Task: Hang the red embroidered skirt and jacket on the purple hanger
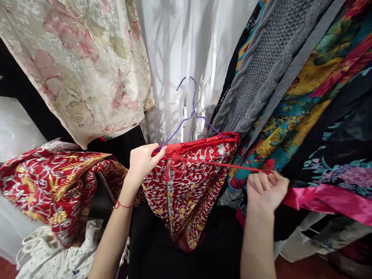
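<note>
A red skirt-like garment [193, 178] with silver and gold embroidery hangs on a purple wire hanger [194, 112], whose hook points up. My left hand [143, 162] is closed around the hanger's left end together with the garment's waistband. Out to the right, my right hand [266, 190] is closed on a thin red drawstring [223, 165], which runs taut from the waistband's left part. Near the left hand the drawstring forms a small loop. The lower part of the garment is bunched and comes to a point in front of my black clothing [186, 267].
A cream floral cloth [87, 66] hangs at upper left. Below it lies another red and gold embroidered piece [55, 190], over white dotted fabric [66, 255]. A grey knit [270, 66] and colourful garments hang at right, white curtains [165, 50] behind, a pink ribbon [334, 199] at right.
</note>
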`<state>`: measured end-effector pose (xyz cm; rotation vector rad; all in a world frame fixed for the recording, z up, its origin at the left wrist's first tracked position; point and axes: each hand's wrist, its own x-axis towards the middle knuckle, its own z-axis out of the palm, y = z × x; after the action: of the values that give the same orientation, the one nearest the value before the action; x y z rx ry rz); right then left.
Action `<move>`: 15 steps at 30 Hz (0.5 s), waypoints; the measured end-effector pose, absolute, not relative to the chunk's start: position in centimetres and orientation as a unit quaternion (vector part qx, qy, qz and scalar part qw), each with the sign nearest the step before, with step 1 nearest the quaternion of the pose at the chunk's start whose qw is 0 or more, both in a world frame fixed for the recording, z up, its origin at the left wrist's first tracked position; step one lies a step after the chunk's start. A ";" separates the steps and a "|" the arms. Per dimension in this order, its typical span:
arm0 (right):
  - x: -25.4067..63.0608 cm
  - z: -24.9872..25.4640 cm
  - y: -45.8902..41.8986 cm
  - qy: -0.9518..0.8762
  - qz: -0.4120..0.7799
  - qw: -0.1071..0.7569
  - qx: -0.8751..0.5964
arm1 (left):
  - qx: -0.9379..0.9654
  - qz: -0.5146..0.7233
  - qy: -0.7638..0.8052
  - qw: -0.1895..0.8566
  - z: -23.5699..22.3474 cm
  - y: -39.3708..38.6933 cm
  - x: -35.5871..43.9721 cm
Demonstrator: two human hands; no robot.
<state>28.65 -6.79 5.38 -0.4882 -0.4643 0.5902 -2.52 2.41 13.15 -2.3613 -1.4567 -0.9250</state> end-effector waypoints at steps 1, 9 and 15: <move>29.4 5.4 -7.1 -0.220 0.272 0.907 -0.236 | -0.804 -0.311 -0.495 0.110 13.2 2.2 -2.3; 26.2 5.1 -6.9 -0.527 0.255 0.650 -0.484 | -0.805 -0.302 -0.493 0.132 13.1 0.5 -2.0; 19.8 6.2 -5.4 -0.645 0.293 0.514 -0.483 | -0.835 -0.261 -0.463 0.142 13.5 0.1 -2.6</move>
<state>19.83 -5.35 6.19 -1.1611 -1.5504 0.7048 -2.57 0.06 13.51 -2.4111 -1.3351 -0.7521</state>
